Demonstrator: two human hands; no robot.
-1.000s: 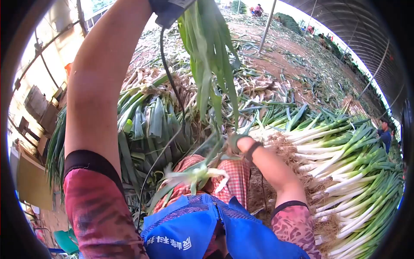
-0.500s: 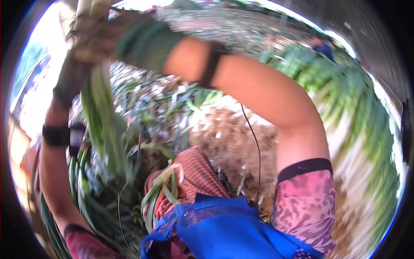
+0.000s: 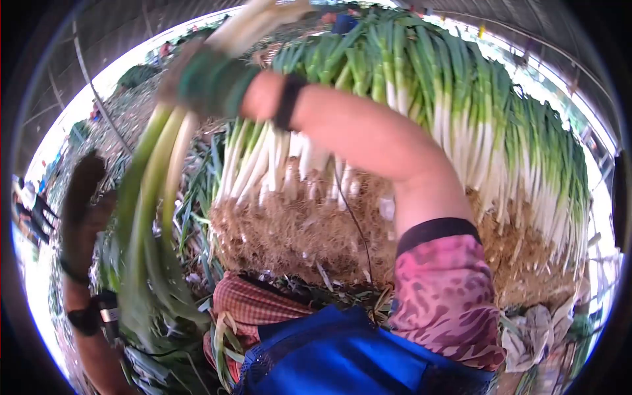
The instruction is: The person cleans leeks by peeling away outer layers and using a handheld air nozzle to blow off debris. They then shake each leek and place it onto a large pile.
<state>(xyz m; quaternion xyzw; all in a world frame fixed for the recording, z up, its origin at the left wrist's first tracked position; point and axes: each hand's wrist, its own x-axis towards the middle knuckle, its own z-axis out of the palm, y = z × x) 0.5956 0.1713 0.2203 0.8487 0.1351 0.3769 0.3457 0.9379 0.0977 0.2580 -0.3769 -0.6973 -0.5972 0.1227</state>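
My right hand (image 3: 191, 76), in a soiled glove with a green cuff, is closed around a few large green onions (image 3: 155, 164). Their pale stems stick out above the fist, and the long leaves hang down below it. To the left of those leaves is my left hand (image 3: 85, 204), in a dark, dirty glove. It looks open and holds nothing, its fingers stretched upward and somewhat blurred. Ahead of me lies a big row of green onions (image 3: 454, 131), with white stems and brown roots (image 3: 296, 227) facing me.
A checked cloth (image 3: 253, 299) and a blue apron (image 3: 342, 352) cover my lap. A thin cable (image 3: 355, 220) runs down in front of me. Loose leaves (image 3: 164, 372) lie at lower left, and a crumpled whitish bag (image 3: 536, 336) at lower right. Several people stand far left.
Both hands were together on the green onions at upper left. My left hand has let go and dropped lower; my right hand still holds them, now tilted. The view has turned toward the row.
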